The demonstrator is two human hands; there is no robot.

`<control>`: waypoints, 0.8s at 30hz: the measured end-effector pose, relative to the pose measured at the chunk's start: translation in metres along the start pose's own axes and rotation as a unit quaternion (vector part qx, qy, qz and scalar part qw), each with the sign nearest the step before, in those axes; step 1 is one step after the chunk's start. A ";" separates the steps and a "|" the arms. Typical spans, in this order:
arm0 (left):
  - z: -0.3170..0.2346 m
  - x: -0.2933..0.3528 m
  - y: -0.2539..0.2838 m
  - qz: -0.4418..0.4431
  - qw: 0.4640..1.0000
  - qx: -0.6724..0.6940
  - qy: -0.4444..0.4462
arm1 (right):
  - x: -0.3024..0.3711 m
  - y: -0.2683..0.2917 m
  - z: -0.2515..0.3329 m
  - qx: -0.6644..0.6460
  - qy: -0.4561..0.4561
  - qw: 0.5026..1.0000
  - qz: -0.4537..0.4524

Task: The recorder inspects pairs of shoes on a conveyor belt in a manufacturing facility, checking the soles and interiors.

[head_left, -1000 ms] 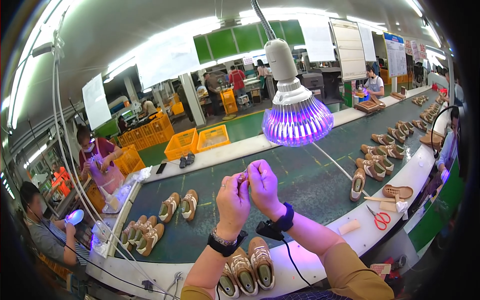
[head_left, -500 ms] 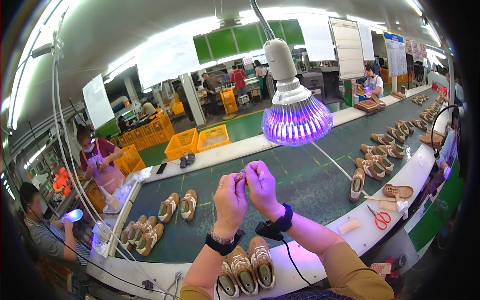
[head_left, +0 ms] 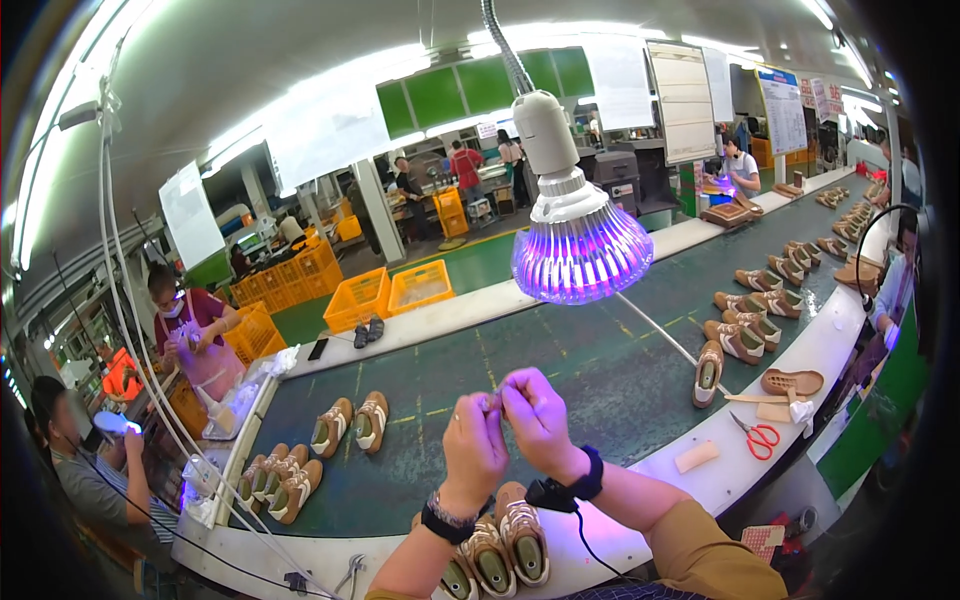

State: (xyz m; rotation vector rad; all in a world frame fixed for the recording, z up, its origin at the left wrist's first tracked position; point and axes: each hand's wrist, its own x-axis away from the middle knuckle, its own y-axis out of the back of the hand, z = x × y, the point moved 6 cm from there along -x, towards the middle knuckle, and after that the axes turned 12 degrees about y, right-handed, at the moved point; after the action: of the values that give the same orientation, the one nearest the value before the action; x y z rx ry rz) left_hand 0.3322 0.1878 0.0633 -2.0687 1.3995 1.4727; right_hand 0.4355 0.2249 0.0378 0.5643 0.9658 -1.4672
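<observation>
Brown-and-white sneakers [head_left: 295,490] at left on dark green belt [head_left: 420,480], then left hand [head_left: 475,450], fingers curled closed, tips up against the other hand's, more sneakers [head_left: 526,545] on the white desk [head_left: 635,548] at the near side, below the wrists. Right hand [head_left: 538,420] also closed in a pinch; can't tell what, if anything, is between the fingertips. Purple-lit lamp [head_left: 583,255] hangs above, orange-handled scissors [head_left: 760,438] lie on the desk at right.
</observation>
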 end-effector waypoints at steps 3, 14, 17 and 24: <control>-0.018 0.026 -0.003 0.028 0.999 0.024 -0.009 | 0.027 0.019 0.021 -0.007 -0.010 1.000 0.006; -0.081 0.089 -0.052 0.216 0.958 0.181 -0.047 | 0.102 0.111 0.095 0.059 0.026 0.998 -0.023; -0.100 0.085 -0.063 0.247 0.945 0.211 -0.051 | 0.089 0.127 0.123 0.141 0.069 0.988 0.008; -0.135 0.074 -0.093 0.281 0.922 0.261 -0.058 | 0.078 0.166 0.150 0.204 0.072 0.976 0.019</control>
State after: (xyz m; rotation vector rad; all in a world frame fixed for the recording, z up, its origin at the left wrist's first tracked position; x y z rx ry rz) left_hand 0.4902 0.1059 0.0356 -1.2899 2.1595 1.1706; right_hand 0.6140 0.0710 0.0154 0.9937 0.7600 -1.6175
